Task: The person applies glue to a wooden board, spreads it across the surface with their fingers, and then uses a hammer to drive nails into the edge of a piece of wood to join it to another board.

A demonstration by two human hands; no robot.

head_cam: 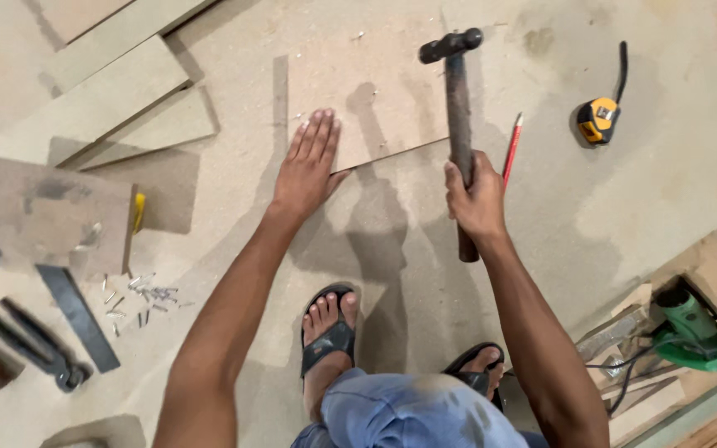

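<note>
Hammer [459, 124] stands upright in the head view, its dark head at twelve o'clock and its handle clenched in the right hand [476, 197] at about the middle of the shaft. At nine o'clock from that fist, the left hand [309, 166] lies flat and released, fingers together, pressing the near edge of a small fibreboard panel [375, 91] that rests on the larger board floor. A red pencil [512, 149] lies just beside the right hand at one o'clock, and a yellow tape measure [597, 120] sits farther off at two o'clock. Loose nails [139, 294] are scattered at eight o'clock, near black pliers [35, 344]. A green power tool [690, 332] sits at four o'clock.
</note>
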